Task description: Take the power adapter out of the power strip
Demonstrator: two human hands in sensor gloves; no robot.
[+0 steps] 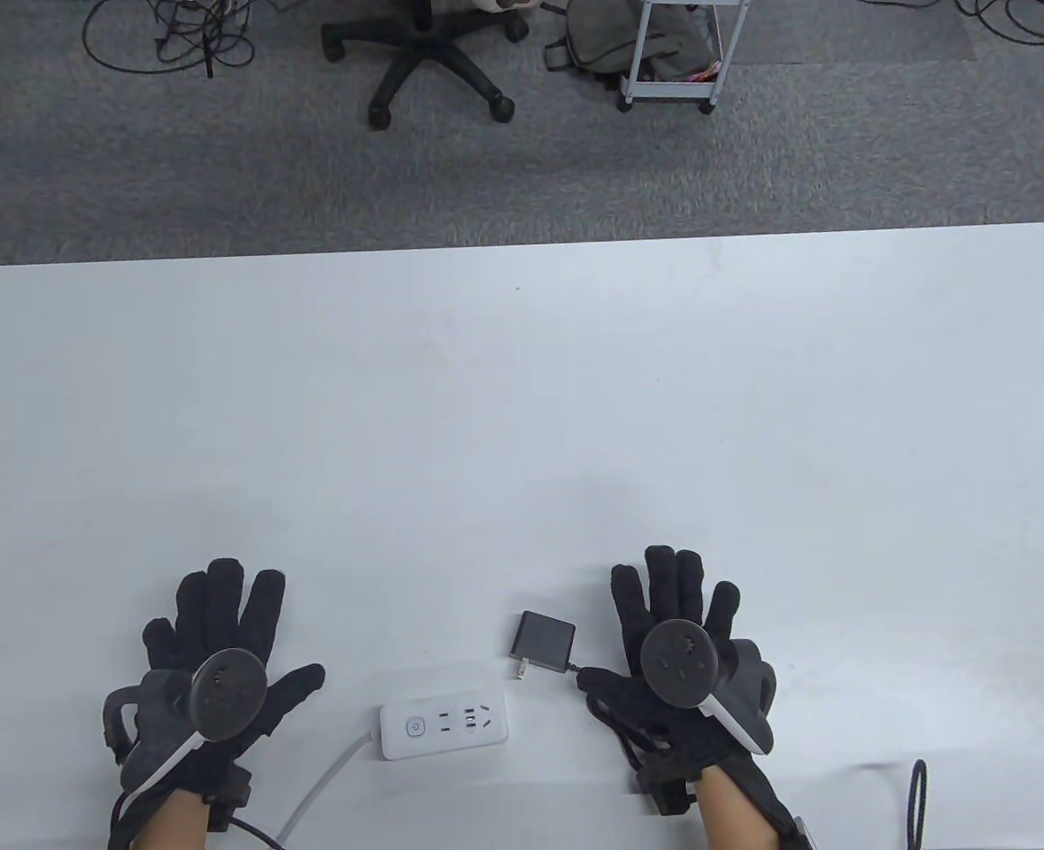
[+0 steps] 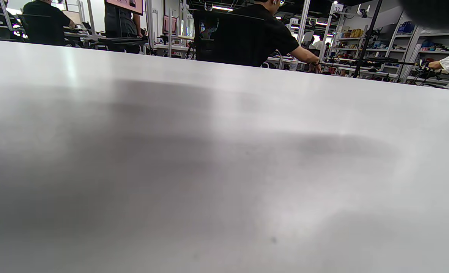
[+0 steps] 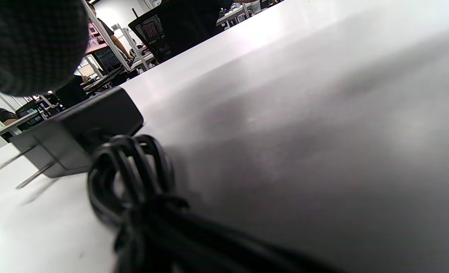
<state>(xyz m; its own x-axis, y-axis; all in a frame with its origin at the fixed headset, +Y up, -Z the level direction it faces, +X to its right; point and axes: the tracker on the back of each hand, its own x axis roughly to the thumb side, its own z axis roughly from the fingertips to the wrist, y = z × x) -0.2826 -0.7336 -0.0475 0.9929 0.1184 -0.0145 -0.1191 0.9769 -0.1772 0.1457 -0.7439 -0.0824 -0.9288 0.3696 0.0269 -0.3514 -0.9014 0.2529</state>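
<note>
A white power strip (image 1: 444, 721) lies on the table near the front edge, its sockets bare and its white cord (image 1: 322, 788) running off to the lower left. A black power adapter (image 1: 542, 643) lies flat on the table just beyond the strip, prongs toward the strip and unplugged; it also shows in the right wrist view (image 3: 80, 131) with a coiled black cable (image 3: 133, 178) beside it. My left hand (image 1: 212, 646) rests flat on the table left of the strip, fingers spread. My right hand (image 1: 676, 620) rests flat right of the adapter, fingers spread, holding nothing.
The white table (image 1: 522, 398) stretches far beyond the hands. A black cable loop (image 1: 917, 797) lies at the front right. Past the far table edge stand an office chair (image 1: 424, 53) and a cart (image 1: 672, 53) on grey carpet.
</note>
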